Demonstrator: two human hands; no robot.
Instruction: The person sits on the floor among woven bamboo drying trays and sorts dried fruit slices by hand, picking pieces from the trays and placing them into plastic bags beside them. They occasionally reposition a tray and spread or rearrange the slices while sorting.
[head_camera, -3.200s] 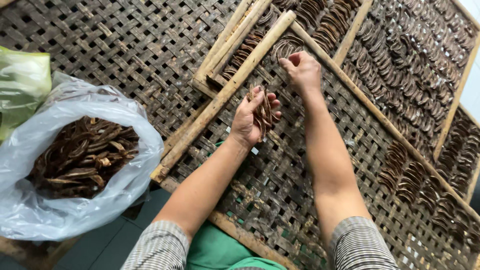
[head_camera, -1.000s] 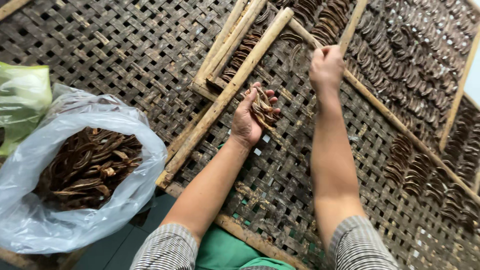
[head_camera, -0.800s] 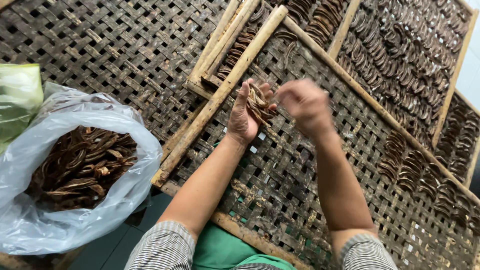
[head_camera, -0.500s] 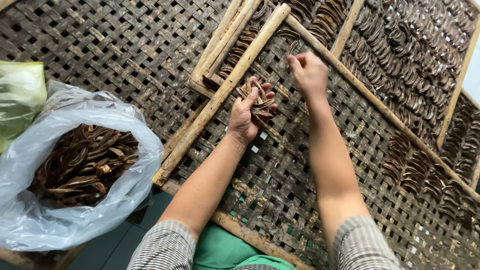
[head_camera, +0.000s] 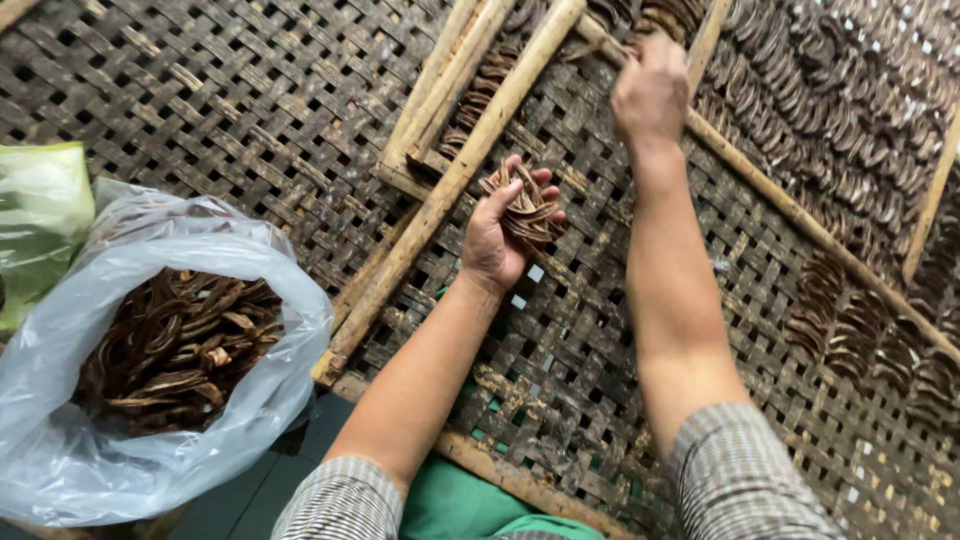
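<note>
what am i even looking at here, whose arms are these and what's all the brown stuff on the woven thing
This is one picture from a camera worn on a person's head, looking down at their own two bare arms. There is no machine.

The left hand is cupped around a small bunch of brown curved strips, dried pieces of some kind. The right hand reaches further up to the top of a woven lattice tray framed with wooden poles; what its fingers grip is too blurred to tell.

Rows of the same strips lie neatly arranged on the trays to the right. At the lower left, a clear plastic bag holds a loose heap of them, with a green bag beside it.
</note>
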